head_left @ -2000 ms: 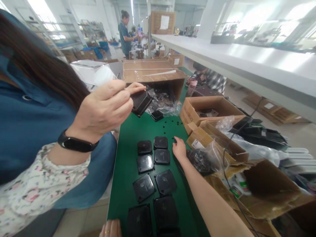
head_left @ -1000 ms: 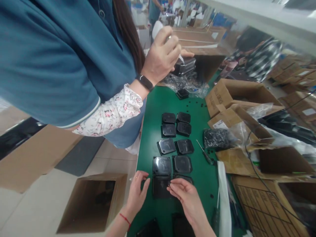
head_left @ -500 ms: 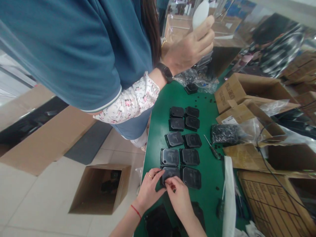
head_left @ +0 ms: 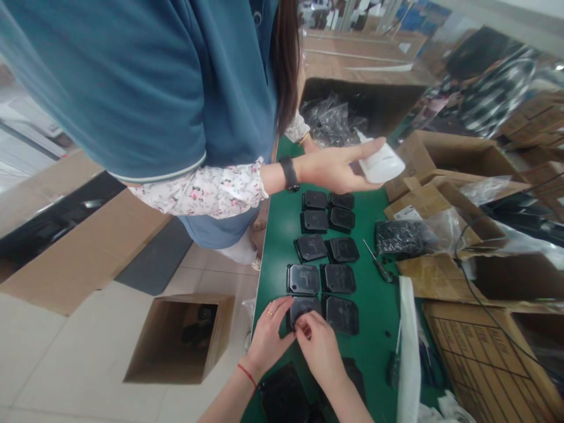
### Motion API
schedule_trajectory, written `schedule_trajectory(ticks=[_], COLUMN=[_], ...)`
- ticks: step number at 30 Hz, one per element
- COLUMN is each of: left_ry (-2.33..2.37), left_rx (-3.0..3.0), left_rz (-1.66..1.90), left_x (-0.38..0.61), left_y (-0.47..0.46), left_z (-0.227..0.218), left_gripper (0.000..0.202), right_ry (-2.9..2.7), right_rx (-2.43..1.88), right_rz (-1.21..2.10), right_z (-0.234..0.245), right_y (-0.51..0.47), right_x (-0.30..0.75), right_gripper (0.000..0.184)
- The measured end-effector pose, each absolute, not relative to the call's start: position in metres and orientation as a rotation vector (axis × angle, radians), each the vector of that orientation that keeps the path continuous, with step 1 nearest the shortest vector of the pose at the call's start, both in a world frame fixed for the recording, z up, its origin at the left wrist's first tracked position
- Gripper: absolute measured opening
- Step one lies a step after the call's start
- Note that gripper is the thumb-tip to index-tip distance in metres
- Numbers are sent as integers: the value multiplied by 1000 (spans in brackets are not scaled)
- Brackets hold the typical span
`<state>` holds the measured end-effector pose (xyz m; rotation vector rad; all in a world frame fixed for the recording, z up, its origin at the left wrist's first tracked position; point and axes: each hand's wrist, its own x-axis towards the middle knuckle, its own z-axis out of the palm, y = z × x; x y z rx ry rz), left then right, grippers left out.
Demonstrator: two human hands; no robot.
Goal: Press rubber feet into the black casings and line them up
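Both my hands meet on one black square cover (head_left: pixel 304 306) at the near end of a double row of black covers (head_left: pixel 328 247) on the green table (head_left: pixel 282 235). My left hand (head_left: pixel 269 335) curls round the cover's left edge, ring on one finger, red string at the wrist. My right hand (head_left: pixel 318 346) pinches its near right corner. Whether something small sits between the right fingertips is hidden. A co-worker in a blue top stands at the left, one hand (head_left: pixel 335 169) stretched over the far covers with a white object (head_left: pixel 381 165) in it.
A small screwdriver (head_left: pixel 374 265) and a bag of black parts (head_left: pixel 399 238) lie right of the covers. Open cardboard boxes (head_left: pixel 440 154) crowd the right side, and a big box with plastic bags (head_left: pixel 352 100) stands at the far end. An open box (head_left: pixel 180 336) sits on the floor at left.
My hands came back from the far table to the nearest cover and closed on it. The co-worker's hand dropped from head height to just above the far covers, still with the white object.
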<state>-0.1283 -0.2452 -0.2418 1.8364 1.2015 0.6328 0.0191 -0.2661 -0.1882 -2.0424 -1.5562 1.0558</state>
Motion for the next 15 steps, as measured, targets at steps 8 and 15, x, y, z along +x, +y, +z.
schedule_trajectory(ticks=[8, 15], left_ry=[1198, 1196], left_rx=[1813, 1773], left_rz=[647, 650], left_x=[-127, -127], left_y=[-243, -245], left_z=[-240, -244], left_gripper=[72, 80], right_ry=[-1485, -1575], right_rx=[-1984, -1947], right_rz=[1150, 1193], right_z=[-188, -178], right_y=[-266, -253], right_x=[20, 22], right_gripper=[19, 24])
